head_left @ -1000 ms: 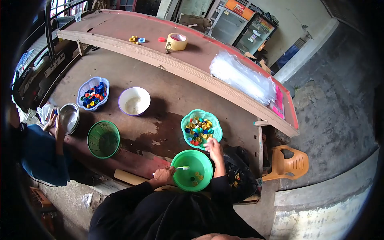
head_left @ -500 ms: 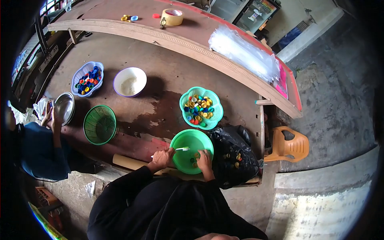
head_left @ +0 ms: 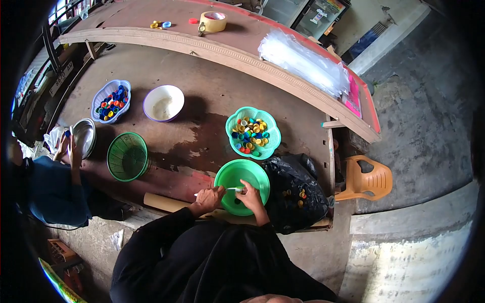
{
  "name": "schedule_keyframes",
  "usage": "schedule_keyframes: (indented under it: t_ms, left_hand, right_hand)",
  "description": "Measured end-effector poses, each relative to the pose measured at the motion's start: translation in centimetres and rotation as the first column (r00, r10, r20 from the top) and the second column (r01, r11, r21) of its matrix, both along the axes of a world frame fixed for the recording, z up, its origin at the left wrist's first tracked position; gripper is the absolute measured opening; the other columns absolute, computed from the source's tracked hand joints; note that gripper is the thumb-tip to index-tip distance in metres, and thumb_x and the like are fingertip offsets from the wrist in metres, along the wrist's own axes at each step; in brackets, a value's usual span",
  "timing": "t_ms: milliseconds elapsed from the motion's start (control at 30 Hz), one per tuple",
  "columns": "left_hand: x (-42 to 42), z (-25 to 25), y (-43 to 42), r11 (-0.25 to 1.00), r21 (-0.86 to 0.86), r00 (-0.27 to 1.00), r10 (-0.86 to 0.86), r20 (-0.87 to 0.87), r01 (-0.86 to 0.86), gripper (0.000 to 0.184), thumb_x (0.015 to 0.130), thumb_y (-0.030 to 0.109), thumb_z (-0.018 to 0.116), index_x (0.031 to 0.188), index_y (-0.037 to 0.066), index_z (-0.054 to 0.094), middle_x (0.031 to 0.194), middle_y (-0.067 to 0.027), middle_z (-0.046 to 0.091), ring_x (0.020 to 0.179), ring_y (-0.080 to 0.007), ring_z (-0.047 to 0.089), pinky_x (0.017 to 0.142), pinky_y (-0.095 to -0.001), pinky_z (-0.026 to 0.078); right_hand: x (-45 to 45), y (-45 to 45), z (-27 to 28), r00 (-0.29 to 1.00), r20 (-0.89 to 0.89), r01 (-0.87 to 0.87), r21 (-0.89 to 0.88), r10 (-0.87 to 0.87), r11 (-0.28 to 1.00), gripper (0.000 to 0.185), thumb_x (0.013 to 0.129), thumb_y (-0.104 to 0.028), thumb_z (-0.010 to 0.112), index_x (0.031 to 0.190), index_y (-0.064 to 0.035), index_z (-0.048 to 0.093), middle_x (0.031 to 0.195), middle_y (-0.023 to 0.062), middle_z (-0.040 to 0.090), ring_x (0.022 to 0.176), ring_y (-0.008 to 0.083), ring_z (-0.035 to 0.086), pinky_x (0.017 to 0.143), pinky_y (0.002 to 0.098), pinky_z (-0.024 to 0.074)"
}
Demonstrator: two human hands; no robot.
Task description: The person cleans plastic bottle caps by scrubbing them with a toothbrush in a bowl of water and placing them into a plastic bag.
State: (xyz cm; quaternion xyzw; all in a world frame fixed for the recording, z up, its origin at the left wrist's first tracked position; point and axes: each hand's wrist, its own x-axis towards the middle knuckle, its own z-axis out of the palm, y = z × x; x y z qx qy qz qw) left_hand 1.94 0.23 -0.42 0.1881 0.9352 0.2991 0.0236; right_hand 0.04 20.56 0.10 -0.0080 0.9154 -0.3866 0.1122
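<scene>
My left hand (head_left: 208, 198) is closed round the handle of a white toothbrush (head_left: 231, 188) at the left rim of a green basin (head_left: 255, 174). Over the basin, my right hand (head_left: 250, 196) has its fingers pinched at the brush's bristle end; whatever they hold is too small to make out. Just behind the basin stands a light green scalloped basket (head_left: 273, 139) with many yellow, blue, red and green caps. A black plastic bag (head_left: 298, 182) with several caps on it lies to the right of the basin.
A green mesh basket (head_left: 127, 156), a white bowl (head_left: 163, 103) and a lilac basket of caps (head_left: 110, 101) stand left on the table. A co-worker (head_left: 55, 187) sits by a metal bowl (head_left: 83, 138). Tape (head_left: 213, 21) and plastic sleeves (head_left: 303, 60) lie on the raised shelf.
My right hand has gone from beside the cap basket down into the green basin, then up to the brush head. My left hand keeps hold of the toothbrush. The view has tilted downward.
</scene>
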Motion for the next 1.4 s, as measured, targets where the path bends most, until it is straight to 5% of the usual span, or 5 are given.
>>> schedule_keyframes:
  t_ms: [600, 867, 1000, 1067, 1400]
  left_hand:
    - [-1.4, -0.9, -0.2, 0.995, 0.027, 0.991, 0.102, -0.081, -0.1, 0.022, 0.09, 0.03, 0.047, 0.089, 0.008, 0.048, 0.065, -0.0181, 0.06, 0.057, -0.0366, 0.06, 0.05, -0.0475, 0.046]
    - [-1.1, 0.2, -0.4, 0.974, 0.011, 0.97, 0.227, 0.09, -0.228, 0.023, 0.09, 0.031, 0.045, 0.09, 0.008, 0.049, 0.069, -0.0195, 0.06, 0.062, -0.0401, 0.059, 0.054, -0.0502, 0.046]
    - [-1.0, 0.8, 0.0, 0.973, 0.014, 0.967, 0.227, 0.114, -0.23, 0.023, 0.091, 0.031, 0.045, 0.091, 0.008, 0.049, 0.068, -0.0203, 0.06, 0.062, -0.0409, 0.059, 0.053, -0.0497, 0.046]
    - [-0.7, 1.1, 0.5, 0.984, 0.016, 0.98, 0.177, 0.09, -0.179, 0.023, 0.091, 0.031, 0.045, 0.091, 0.008, 0.048, 0.069, -0.02, 0.061, 0.062, -0.0402, 0.06, 0.053, -0.0501, 0.046]
    - [-0.5, 0.0, 1.3, 0.992, 0.031, 0.992, 0.123, 0.011, -0.123, 0.023, 0.091, 0.031, 0.044, 0.091, 0.008, 0.047, 0.072, -0.0172, 0.062, 0.06, -0.0371, 0.061, 0.052, -0.0493, 0.047]
  right_hand:
    - [-1.0, 0.7, 2.0, 0.996, -0.07, 0.037, -0.241, -0.055, 0.97, 0.061, 0.07, -0.011, 0.074, 0.123, -0.0005, 0.045, 0.084, 0.0135, 0.065, 0.076, 0.0188, 0.064, 0.07, 0.0289, 0.0508]
    - [-1.5, 0.9, -5.0, 0.899, -0.342, -0.11, 0.427, 0.273, 0.898, 0.025, 0.07, 0.0, 0.063, 0.095, -0.0042, 0.061, 0.092, 0.015, 0.063, 0.085, 0.0325, 0.061, 0.078, 0.0358, 0.0486]
    - [-2.0, 0.9, -4.1, 0.992, 0.044, 0.128, -0.235, -0.121, 0.964, 0.027, 0.077, -0.005, 0.066, 0.102, -0.0024, 0.056, 0.093, 0.0089, 0.063, 0.096, 0.0166, 0.058, 0.083, 0.0285, 0.0464]
    - [-1.9, 0.9, -2.9, 0.929, 0.364, 0.324, -0.715, -0.066, 0.62, 0.024, 0.082, -0.005, 0.062, 0.104, -0.0005, 0.053, 0.102, 0.0101, 0.06, 0.095, 0.0162, 0.058, 0.083, 0.0287, 0.0469]
    - [0.0, 1.5, -1.1, 0.908, 0.417, 0.402, -0.836, -0.043, 0.373, 0.019, 0.086, -0.005, 0.058, 0.104, -0.0014, 0.051, 0.103, 0.0108, 0.059, 0.093, 0.0203, 0.059, 0.083, 0.0291, 0.0478]
